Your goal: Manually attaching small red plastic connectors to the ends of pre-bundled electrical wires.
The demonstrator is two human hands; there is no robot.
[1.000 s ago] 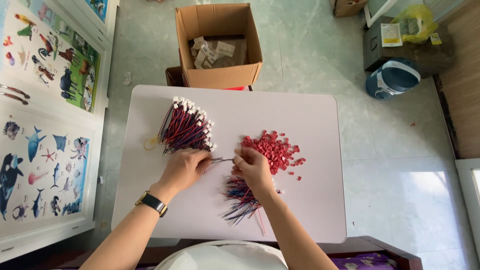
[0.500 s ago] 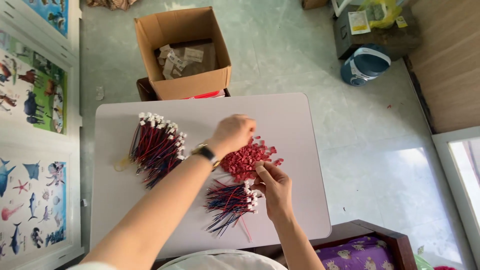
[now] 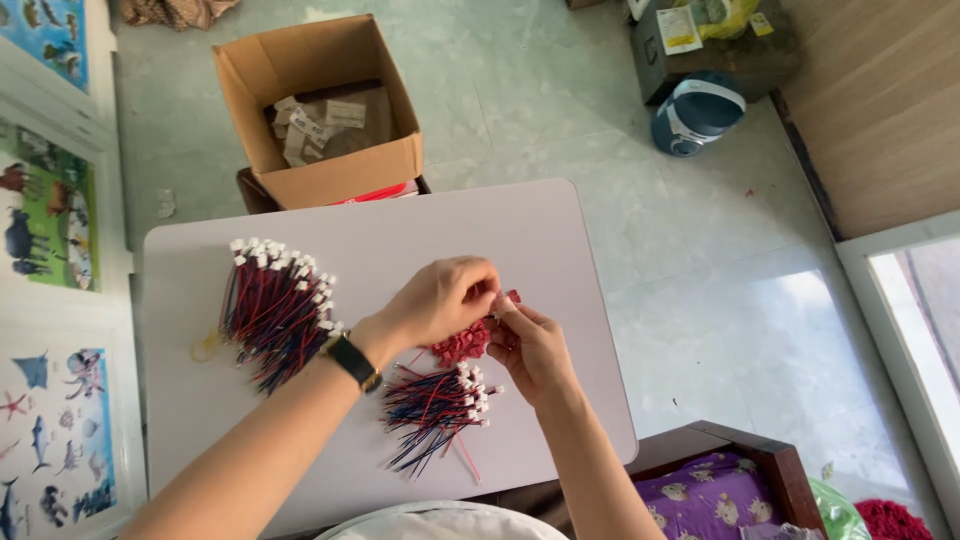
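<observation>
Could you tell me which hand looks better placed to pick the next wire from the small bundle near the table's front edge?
Probably the right hand: it sits just above the small wire bundle, while the left hand reaches across the red pile, farther away.

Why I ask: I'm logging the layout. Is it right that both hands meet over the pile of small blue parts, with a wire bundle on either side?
Not quite: the head view shows the pile of small parts is red, not blue. The left hand and right hand do meet over it, with one wire bundle left and another nearer.
</observation>
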